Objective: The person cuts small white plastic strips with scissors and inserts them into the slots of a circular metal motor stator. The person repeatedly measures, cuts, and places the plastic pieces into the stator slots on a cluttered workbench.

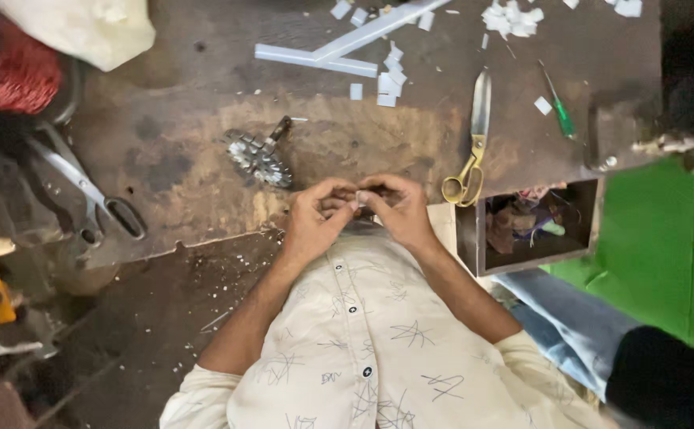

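Note:
My left hand [314,216] and my right hand [401,208] meet at the near edge of the worn brown workbench [180,151], fingertips pressed together. Between them they pinch a small pale piece [360,196], mostly hidden by the fingers, so its kind is unclear. A round finned metal part [260,156] with a short shaft lies on the bench just beyond my left hand. Gold-handled scissors [471,151] lie to the right of my right hand, blades pointing away from me.
White plastic strips [339,48] and cut white scraps [512,17] litter the far bench. A green screwdriver [560,113] lies at the right. Big black-handled shears [85,191] and a red wire coil [17,75] are at the left. An open drawer [530,229] and another person's jeans leg [569,318] are at the right.

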